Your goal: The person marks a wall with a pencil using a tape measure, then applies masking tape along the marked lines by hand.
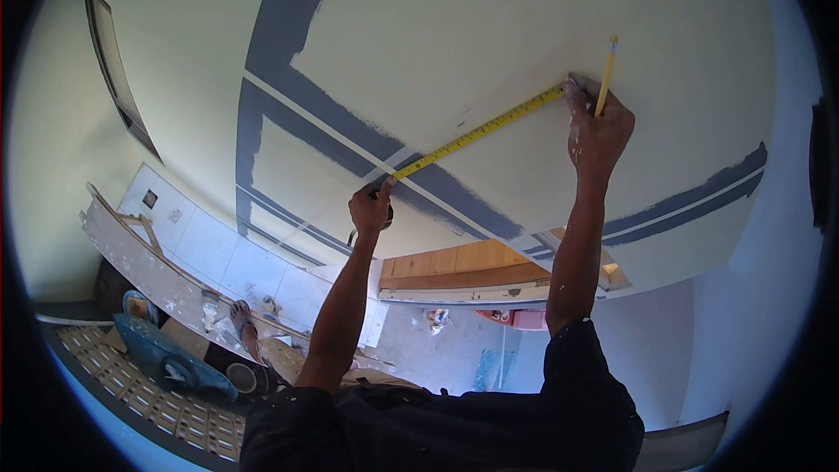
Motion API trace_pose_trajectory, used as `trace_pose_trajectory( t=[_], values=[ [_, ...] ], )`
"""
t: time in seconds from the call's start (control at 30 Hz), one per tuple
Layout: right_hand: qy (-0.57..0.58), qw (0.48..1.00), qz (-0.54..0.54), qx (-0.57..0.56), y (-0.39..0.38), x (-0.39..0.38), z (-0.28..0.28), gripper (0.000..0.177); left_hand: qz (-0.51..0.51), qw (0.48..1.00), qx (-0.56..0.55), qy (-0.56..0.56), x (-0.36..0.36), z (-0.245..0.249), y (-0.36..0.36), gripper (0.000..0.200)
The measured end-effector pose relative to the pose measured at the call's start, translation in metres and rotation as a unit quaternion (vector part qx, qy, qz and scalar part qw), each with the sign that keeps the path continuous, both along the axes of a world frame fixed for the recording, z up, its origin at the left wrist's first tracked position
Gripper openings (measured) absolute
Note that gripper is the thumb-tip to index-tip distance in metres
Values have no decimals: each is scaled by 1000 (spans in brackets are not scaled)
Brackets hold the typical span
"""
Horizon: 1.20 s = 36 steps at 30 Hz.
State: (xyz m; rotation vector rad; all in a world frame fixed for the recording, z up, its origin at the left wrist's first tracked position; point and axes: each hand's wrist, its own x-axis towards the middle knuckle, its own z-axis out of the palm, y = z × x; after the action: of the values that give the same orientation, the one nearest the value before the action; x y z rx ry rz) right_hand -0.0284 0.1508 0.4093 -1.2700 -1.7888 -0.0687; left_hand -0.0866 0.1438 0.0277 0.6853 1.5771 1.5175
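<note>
Measuring across the wall [542,26] looks like the step in hand, w/ the tape blade [479,133] pulled out at a slant btwn both hands. L hand [369,210] grips the tape case [388,217], mostly hidden behind it; L thumb presses by the blade where it leaves the case, next to the pale strip [437,204] that crosses the gray paint [332,109]. R hand [603,127] is up & right on bare wall, fingers clamped on the blade's far end; exact hook spot is hidden. Same hand also holds a pencil [606,79], eraser end up, tip out of sight. Blade looks approx straight; nos. are too small to read reliably. My read: a good reading calls for L thumb steady at the strip's edge, R end pinned flat, no sag. Any pencil mark needs the tip turned to the wall w/o the blade slipping.
</note>
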Motion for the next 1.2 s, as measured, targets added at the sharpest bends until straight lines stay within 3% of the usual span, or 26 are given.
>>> trace_pose_trajectory(
  t=[0.13,0.2,0.23,0.3,0.33,0.37,0.5,0.6,0.7,0.8,0.9,1.03,1.07,1.1,1.2],
  values=[
    [19,999,10,43,2,12,-8,15,-3,1000,10,10,-1,-2,1,47],
    [-86,994,-57,32,-7,6,-2,16,-37,999,36,7,0,-27,6,42],
    [-76,995,-53,39,-11,6,-3,16,-67,996,59,-3,-1,-41,8,37],
    [-20,967,64,245,-18,13,-16,35,-112,977,183,-11,-9,-60,-6,28],
    [87,962,116,231,-28,14,-25,45,-176,975,132,-38,-25,-56,-26,26],
    [196,943,166,211,-35,14,-35,56,-145,971,187,-40,-32,-62,-41,24],
    [192,916,92,341,-2,14,-79,70,-121,985,125,-20,-92,-76,-127,25],
    [293,903,125,290,21,-12,-101,62,-80,992,77,-53,-139,-82,-196,31],
    [286,893,57,342,35,-31,-93,48,-24,998,46,-46,-177,-94,-256,41],
    [183,886,50,424,51,-31,-96,22,24,999,-11,-43,-213,-101,-308,39],
    [219,882,28,416,53,-39,-99,20,86,994,-46,-48,-245,-144,-349,39],
    [258,875,2,410,59,-45,-98,18,132,989,-57,-32,-258,-119,-370,38],
    [232,861,-1,452,64,-44,-97,16,142,988,-61,-24,-258,-116,-372,38],
    [204,846,-6,493,67,-44,-98,16,140,988,-60,-17,-260,-118,-372,38],
    [209,854,-23,476,67,-44,-101,14,150,986,-63,-40,-266,-132,-369,43]
  ],
)
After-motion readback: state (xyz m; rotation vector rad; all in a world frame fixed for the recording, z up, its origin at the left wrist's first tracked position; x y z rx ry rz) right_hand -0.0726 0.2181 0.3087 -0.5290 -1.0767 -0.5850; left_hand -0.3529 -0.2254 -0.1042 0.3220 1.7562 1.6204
